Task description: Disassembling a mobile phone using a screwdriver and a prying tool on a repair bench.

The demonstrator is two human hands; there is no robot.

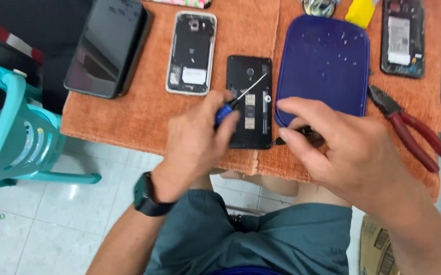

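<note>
Left hand (pixel 192 145) grips a screwdriver (pixel 241 99), tip at 1 o'clock on the phone (pixel 251 102); right hand (pixel 342 147) pinches its edge. Light, fragile: hold by the rim.

Black wristwatch (pixel 146 196), teal shorts (pixel 261 239), bare forearms

A dark, unlit phone screen (pixel 107 47) lies at the cloth's upper left. White rectangular labels sit inside two opened phones: one (pixel 194 76) centre-left, one (pixel 398 38) upper right. A printed cardboard box (pixel 378 244) stands bottom right.
</note>
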